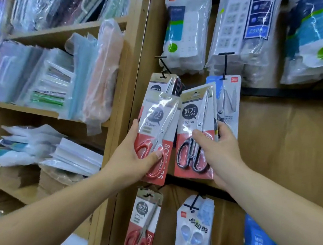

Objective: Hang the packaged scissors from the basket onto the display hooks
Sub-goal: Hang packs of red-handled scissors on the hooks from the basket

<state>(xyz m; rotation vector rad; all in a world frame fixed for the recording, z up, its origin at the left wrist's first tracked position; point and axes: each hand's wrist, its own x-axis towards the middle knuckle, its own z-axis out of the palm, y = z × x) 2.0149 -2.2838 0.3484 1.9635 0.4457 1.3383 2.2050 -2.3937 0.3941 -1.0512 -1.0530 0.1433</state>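
Observation:
My left hand (131,159) grips the lower end of a red-handled scissors pack (157,126), held up against the packs hanging from a black hook (164,69). The pack's top lies below that hook, in front of the hung stack. My right hand (214,150) holds a black-handled scissors pack (195,114) by its middle, thumb across the front, tilted beside the first pack. A blue scissors pack (229,98) hangs behind it on another hook (225,66). The basket is out of view.
Lower hooks carry a red scissors pack (142,226) and a white children's scissors pack (193,235). Bagged power strips (186,27) hang above. Wooden shelves (65,33) at the left hold plastic-wrapped folders and stacked paper. A black rail (189,184) crosses the brown display board.

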